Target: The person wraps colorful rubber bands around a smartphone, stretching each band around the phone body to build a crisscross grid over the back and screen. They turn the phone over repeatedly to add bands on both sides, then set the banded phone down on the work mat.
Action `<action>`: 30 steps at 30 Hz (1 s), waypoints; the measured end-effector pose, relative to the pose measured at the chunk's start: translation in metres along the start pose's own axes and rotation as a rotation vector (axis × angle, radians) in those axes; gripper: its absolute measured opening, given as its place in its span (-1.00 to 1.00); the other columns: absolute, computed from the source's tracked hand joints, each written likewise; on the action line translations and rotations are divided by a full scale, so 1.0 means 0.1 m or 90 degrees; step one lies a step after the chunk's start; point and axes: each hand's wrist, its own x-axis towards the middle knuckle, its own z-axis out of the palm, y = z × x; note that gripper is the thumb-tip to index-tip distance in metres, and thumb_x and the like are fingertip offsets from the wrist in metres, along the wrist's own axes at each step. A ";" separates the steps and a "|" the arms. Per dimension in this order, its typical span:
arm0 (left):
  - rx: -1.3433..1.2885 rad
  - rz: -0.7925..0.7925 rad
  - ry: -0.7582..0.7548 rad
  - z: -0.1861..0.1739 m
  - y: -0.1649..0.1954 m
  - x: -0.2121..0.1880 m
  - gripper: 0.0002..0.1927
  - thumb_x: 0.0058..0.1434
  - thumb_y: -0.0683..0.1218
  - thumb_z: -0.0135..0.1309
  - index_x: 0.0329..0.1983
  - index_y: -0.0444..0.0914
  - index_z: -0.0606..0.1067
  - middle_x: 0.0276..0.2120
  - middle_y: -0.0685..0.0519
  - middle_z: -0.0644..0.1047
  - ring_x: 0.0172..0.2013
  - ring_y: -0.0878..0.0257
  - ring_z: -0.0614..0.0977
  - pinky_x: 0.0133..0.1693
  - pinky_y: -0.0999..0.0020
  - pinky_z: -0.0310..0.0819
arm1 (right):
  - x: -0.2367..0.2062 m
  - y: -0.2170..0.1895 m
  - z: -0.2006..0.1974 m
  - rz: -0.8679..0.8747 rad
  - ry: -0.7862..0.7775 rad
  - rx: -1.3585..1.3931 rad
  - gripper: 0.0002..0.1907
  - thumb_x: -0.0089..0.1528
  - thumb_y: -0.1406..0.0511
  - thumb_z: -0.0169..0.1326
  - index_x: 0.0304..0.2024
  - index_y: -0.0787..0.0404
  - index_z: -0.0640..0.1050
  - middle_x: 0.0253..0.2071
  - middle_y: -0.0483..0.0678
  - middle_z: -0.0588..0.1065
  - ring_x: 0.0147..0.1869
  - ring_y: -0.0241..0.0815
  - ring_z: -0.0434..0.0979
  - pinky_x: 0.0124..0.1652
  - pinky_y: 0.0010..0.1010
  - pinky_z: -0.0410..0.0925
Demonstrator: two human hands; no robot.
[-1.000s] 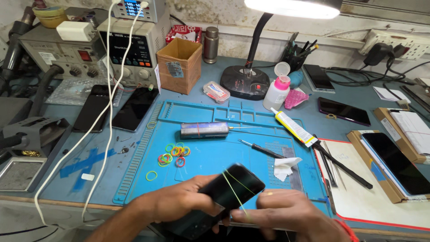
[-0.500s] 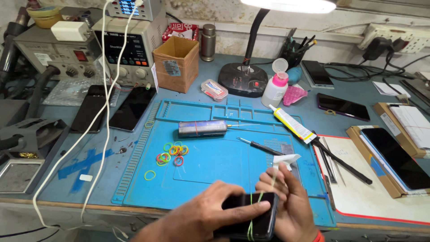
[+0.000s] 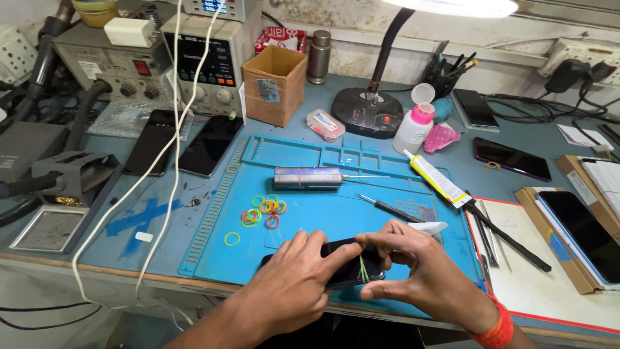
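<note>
My left hand and right hand both have a grip on the black smartphone, pinned flat on the blue repair mat between them. A yellow-green rubber band wraps its right end, under my right fingertips.

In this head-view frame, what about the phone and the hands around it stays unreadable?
- Black phone, head view: its near and left parts are covered by the left hand, so its full outline is hidden.
- Rubber band on the phone: too thin to tell how far it wraps; the right hand covers that end.
- Both forearms: cut off by the bottom edge.
- Loose coloured bands on the blue mat: too small to count.
</note>
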 end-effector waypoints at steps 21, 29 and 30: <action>0.041 -0.125 0.092 0.24 0.25 0.22 -0.16 0.13 -0.24 0.00 0.53 -0.11 0.12 -0.08 -0.24 0.33 -0.12 -0.17 0.39 -0.10 -0.07 0.33 | -0.10 -0.16 0.04 0.019 0.281 -0.210 -0.45 -0.14 0.32 0.47 -0.08 0.11 0.63 -0.53 -0.15 0.58 -0.41 -0.35 0.63 -0.33 -0.47 0.53; 0.047 -0.107 0.133 0.17 0.30 0.27 -0.12 0.06 -0.24 0.04 0.51 -0.16 0.12 -0.08 -0.25 0.33 -0.11 -0.17 0.39 -0.10 -0.08 0.32 | -0.14 -0.02 -0.02 0.023 0.309 -0.095 -0.41 -0.10 0.35 0.45 -0.06 0.19 0.48 -0.53 -0.13 0.63 -0.38 -0.37 0.69 -0.26 -0.47 0.58; 0.050 -0.103 0.136 0.16 0.31 0.26 -0.12 0.05 -0.24 0.05 0.51 -0.18 0.12 -0.08 -0.25 0.33 -0.11 -0.16 0.39 -0.11 -0.08 0.32 | -0.14 -0.01 -0.03 0.022 0.316 -0.088 -0.41 -0.10 0.35 0.44 -0.05 0.19 0.47 -0.51 -0.12 0.64 -0.37 -0.37 0.70 -0.23 -0.47 0.59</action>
